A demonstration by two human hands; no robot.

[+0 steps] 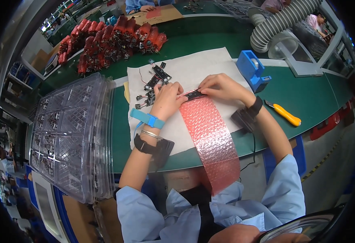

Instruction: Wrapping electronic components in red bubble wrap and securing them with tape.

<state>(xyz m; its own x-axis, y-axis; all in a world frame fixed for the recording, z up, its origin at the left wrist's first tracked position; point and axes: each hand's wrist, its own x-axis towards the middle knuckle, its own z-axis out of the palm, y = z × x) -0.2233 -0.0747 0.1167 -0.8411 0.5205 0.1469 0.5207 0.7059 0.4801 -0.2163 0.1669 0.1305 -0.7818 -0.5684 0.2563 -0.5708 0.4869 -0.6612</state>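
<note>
A long strip of red bubble wrap (210, 133) runs from the white sheet (149, 133) over the table's near edge toward my lap. At its far end lies a small black electronic board (193, 95). My left hand (167, 99) pinches the left end of the board and the wrap's edge, with a blue strap around the wrist. My right hand (221, 87) grips the board's right end between thumb and fingers. Several more black boards with wires (160, 75) lie loose on the sheet beyond my left hand. The board's ends are hidden under my fingers.
Stacked clear plastic trays (70, 133) with small parts stand at the left. Red-wrapped bundles (116, 38) are piled at the far left. A blue tape dispenser (251, 69) and yellow-handled cutters (286, 114) lie right. A grey duct hose (282, 24) hangs above; a co-worker's hand (147, 8) is across.
</note>
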